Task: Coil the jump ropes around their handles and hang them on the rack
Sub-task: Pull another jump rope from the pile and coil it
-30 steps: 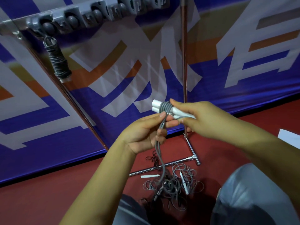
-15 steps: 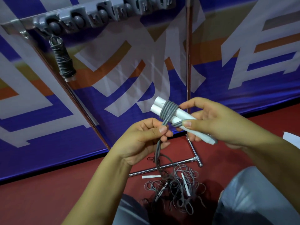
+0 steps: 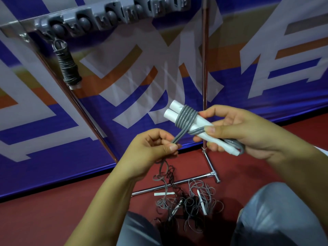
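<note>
Two hands wind a grey rope round paired white handles.

Right hand [image 3: 236, 134] fingers [image 3: 211, 129] grip the white handles [image 3: 200, 125], thumb pinning a turn; left hand [image 3: 150, 151] pinches the grey rope [image 3: 186, 118] just below the coil. Beneath lies a loose rope pile [image 3: 191, 205] on the red floor [image 3: 44, 219], touching the rack's foot bar [image 3: 177, 182]. Upper left, one coiled rope [image 3: 68, 66] hangs from the rack [image 3: 110, 15], the neighbouring hooks free.

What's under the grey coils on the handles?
Two white plastic handles lie side by side under the grey rope coils; the right hand covers their lower parts.
</note>
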A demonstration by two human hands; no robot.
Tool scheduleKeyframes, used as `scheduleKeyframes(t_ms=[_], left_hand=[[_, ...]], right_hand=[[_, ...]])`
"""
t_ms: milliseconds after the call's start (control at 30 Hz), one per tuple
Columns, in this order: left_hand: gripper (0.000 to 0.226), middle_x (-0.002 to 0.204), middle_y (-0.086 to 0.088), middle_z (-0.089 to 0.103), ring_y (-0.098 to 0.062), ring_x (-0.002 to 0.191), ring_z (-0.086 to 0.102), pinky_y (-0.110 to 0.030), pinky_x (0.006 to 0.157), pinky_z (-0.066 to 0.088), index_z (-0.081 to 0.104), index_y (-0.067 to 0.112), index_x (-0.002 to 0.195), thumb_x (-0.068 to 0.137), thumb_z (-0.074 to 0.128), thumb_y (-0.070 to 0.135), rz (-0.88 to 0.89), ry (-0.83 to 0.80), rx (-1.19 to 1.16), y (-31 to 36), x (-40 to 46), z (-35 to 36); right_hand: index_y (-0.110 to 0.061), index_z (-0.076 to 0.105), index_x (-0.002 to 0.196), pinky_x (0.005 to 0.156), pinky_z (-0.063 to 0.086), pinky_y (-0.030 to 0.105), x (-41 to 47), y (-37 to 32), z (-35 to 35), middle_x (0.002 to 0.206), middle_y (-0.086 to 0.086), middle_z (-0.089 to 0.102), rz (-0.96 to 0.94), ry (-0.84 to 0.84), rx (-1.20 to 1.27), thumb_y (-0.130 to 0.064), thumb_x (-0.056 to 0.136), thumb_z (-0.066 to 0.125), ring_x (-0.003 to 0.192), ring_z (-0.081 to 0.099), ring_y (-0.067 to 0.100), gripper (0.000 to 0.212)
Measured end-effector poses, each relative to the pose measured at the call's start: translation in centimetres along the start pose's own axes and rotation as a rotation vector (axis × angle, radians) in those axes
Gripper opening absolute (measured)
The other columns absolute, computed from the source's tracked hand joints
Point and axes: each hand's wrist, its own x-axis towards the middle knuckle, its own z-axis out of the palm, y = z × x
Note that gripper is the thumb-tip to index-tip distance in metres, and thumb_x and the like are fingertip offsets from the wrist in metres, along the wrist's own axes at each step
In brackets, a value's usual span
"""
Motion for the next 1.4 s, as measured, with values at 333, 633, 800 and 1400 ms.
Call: scheduleKeyframes(t_ms=[333,633,800,1400], left_hand=[[0.023,0.075,-0.004,0.073,-0.022,0.077,0.068,-0.043,0.078,0.054,0.076,0.020,0.081,0.065,0.079,0.036,0.101,-0.047,0.460,0.4,0.9,0.6],[0.025,0.075,0.013,0.065,0.001,0.072,0.061,-0.024,0.070,0.051,0.070,0.020,0.077,0.074,0.070,-0.006,0.129,-0.126,0.575,0.3,2.5,-0.2],[0.024,0.078,0.012,0.064,0.003,0.074,0.061,-0.011,0.073,0.045,0.072,0.030,0.076,0.075,0.076,0.006,0.236,-0.112,0.672,1.2,3.0,0.3],[0.010,0.065,0.005,0.064,-0.007,0.060,0.059,-0.029,0.058,0.050,0.064,0.009,0.071,0.076,0.071,0.006,0.229,0.025,0.969,2.5,2.0,0.6]], right_hand=[[-0.018,0.067,0.103,0.049,0.050,0.023,-0.1,-0.7,-0.6,0.094,0.036,0.063,0.024,-0.202,0.000,-0.025,0.062,0.085,0.055,0.062,0.019,0.046],[-0.022,0.064,0.104,0.050,0.050,0.022,-0.2,-1.6,-0.4,0.079,0.016,0.069,0.087,-0.463,-0.182,-0.019,0.075,0.078,0.056,0.065,0.018,0.032],[-0.019,0.055,0.111,0.053,0.051,0.021,0.0,-1.8,-0.1,0.073,0.001,0.071,0.161,-0.528,-0.327,-0.006,0.083,0.061,0.058,0.065,0.013,0.032],[-0.016,0.056,0.102,0.052,0.051,0.025,1.5,0.2,1.3,0.070,-0.001,0.068,0.284,-0.314,-0.637,-0.005,0.089,0.062,0.057,0.062,0.019,0.019]])
